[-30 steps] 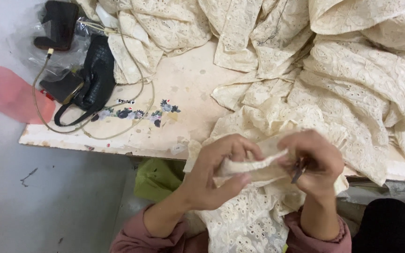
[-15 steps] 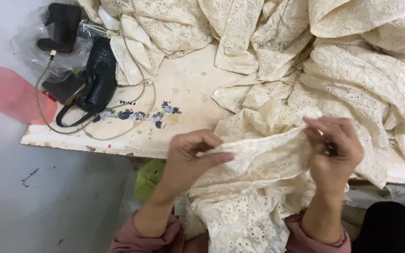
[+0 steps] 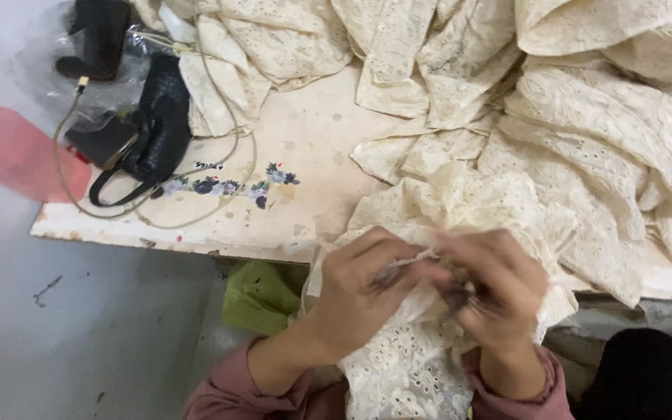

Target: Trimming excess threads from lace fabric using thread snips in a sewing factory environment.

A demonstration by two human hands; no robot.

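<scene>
A large cream eyelet-lace fabric (image 3: 554, 132) is heaped over the worn white table (image 3: 305, 171) and hangs off its near edge into my lap. My left hand (image 3: 359, 299) and my right hand (image 3: 491, 292) meet at the table's front edge, both closed on a bunched fold of that lace. The hands are blurred by motion. Something small and dark shows between my right fingers, but I cannot tell what it is. Pink sleeves cover both wrists.
A black handbag (image 3: 153, 128) and a beige cable (image 3: 219, 187) lie on the table's left part, next to clear plastic with a dark object (image 3: 99, 39). A red item (image 3: 17, 152) sits at the left edge, a green cloth (image 3: 262, 295) under the table. Grey floor at left.
My hands, which had been stretching the lace strip apart, have come together at the table's front edge and bunched the fabric between them.
</scene>
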